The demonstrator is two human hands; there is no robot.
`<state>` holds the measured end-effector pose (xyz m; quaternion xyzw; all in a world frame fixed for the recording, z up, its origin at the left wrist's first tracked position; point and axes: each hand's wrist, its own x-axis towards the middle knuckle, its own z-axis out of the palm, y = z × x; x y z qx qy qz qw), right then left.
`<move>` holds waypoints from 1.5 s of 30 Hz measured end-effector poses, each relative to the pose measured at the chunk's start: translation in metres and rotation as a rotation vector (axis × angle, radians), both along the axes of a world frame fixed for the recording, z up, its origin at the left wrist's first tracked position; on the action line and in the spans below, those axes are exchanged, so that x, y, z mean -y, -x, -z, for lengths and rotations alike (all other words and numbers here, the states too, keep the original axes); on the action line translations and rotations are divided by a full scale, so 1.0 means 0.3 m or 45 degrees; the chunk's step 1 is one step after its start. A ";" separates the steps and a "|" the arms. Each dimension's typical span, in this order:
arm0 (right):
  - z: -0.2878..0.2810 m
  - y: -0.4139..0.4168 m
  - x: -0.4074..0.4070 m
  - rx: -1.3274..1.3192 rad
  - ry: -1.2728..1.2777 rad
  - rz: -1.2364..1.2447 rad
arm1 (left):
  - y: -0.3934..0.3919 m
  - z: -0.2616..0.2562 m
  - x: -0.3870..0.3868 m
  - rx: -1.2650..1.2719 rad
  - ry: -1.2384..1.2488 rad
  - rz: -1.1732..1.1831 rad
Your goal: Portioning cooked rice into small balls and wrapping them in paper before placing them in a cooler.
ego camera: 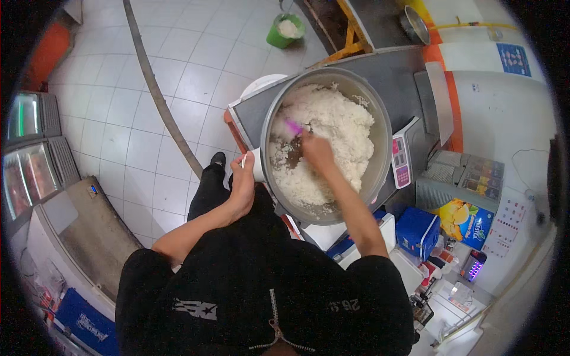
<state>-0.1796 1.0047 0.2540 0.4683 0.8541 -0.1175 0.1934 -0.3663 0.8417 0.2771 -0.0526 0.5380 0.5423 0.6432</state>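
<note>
A large round metal pot [385, 147] full of cooked white rice [347, 120] stands before me near the end of a dark counter. My right hand [318, 151] is inside the pot, closed around the handle of a purple utensil [294, 127]; its blade is blurred and partly in the rice, so its exact kind cannot be told. Bare dark pot bottom shows beside it. My left hand [243, 182] is at the pot's left rim, its fingers around a white container [259, 165] that rests against the rim and is partly hidden by the hand.
A digital scale [402, 155] stands right of the pot on the counter [392, 75]. A blue cooler [417, 232] and a drink dispenser [458, 196] are at the lower right. A green bucket [280, 38] with white contents stands on the tiled floor. A metal bowl [416, 24] lies at the top right.
</note>
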 end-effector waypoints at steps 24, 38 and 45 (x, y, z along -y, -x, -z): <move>0.019 -0.208 0.088 -0.521 0.842 -0.375 | -0.001 -0.033 0.027 -0.111 -0.275 -0.134; -0.368 -0.258 0.079 -0.744 0.344 0.470 | -0.327 -0.143 -0.188 -0.101 -0.194 -0.077; -0.415 -0.001 0.374 -0.257 -0.256 0.529 | -0.301 -0.098 -0.312 0.317 -0.254 0.271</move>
